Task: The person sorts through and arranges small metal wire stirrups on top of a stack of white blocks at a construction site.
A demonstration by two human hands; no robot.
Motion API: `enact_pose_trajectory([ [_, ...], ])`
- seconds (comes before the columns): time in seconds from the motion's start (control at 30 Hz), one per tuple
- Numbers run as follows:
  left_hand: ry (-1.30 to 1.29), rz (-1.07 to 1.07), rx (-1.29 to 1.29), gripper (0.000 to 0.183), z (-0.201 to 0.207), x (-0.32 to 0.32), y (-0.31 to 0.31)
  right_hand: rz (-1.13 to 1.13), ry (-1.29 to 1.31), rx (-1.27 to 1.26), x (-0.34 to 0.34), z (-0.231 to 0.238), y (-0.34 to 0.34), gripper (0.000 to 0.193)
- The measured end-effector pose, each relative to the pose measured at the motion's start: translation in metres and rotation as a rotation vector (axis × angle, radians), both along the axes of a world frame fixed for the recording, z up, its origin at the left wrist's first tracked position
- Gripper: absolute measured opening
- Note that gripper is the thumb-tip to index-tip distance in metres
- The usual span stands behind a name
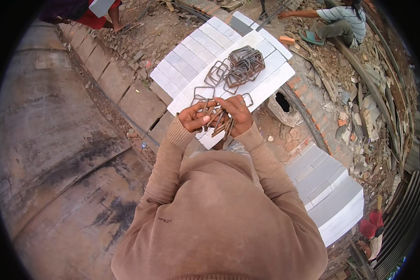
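Both hands are close together in front of my chest, fingers curled round a bunch of rusty steel rebar stirrups (223,126). My left hand (192,116) pinches the bunch from its left side. My right hand (239,115), with a ring on one finger, grips it from the right. Just beyond, a heap of similar square stirrups (247,63) lies on a white block (271,74). A few looser ones, such as a single stirrup (203,93), lie nearer my hands. How many pieces I hold cannot be made out.
Rows of pale blocks (198,46) lie under the heap, and another stack (322,179) stands at my right. A concrete ring with a dark hole (283,102) sits right of the heap. Rubble (354,116) covers the right side. A person (340,23) crouches far right; another (95,16) stands far left.
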State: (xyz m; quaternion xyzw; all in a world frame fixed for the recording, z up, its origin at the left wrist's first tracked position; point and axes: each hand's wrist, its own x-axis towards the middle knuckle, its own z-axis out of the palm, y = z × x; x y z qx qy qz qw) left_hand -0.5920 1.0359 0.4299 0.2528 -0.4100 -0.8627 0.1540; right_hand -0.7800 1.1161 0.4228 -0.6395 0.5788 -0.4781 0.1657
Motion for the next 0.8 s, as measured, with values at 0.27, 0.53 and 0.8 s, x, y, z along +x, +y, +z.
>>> enact_pose_trajectory([
  [0.27,-0.110,0.005,0.230,0.030,-0.019,0.014,0.002,0.110,0.023,0.126,-0.001,0.001,0.011,0.034],
  [0.53,-0.183,0.228,0.240,0.033,-0.004,-0.006,0.009,-0.034,-0.011,0.308,-0.019,-0.010,0.033,0.009],
  [0.8,-0.320,0.047,0.238,0.037,-0.021,-0.027,0.001,0.529,0.148,0.336,-0.037,0.025,0.040,0.017],
])
